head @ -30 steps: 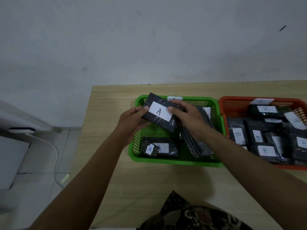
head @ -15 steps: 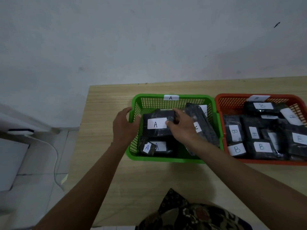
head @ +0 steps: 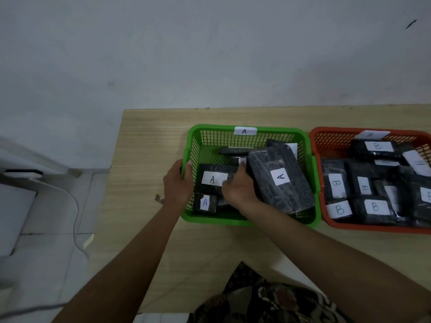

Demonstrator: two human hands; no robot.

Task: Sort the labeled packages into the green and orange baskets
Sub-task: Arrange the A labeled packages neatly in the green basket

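The green basket carries an "A" tag on its far rim and holds several black packages with white "A" labels. My left hand grips the basket's left rim. My right hand is inside the basket, fingers closed on the right end of a black "A" package lying flat at the left. A larger black "A" package leans on the right side. A small "A" package lies in the near left corner. The orange basket to the right is full of black "B" packages.
Both baskets stand on a light wooden table against a pale wall. The table's left edge drops to a tiled floor with a white cable and a white appliance. Patterned clothing fills the bottom edge.
The "A" package went from held above the green basket down to lying flat inside it. My left hand left the package and took the basket's left rim; my right hand stayed on the package.
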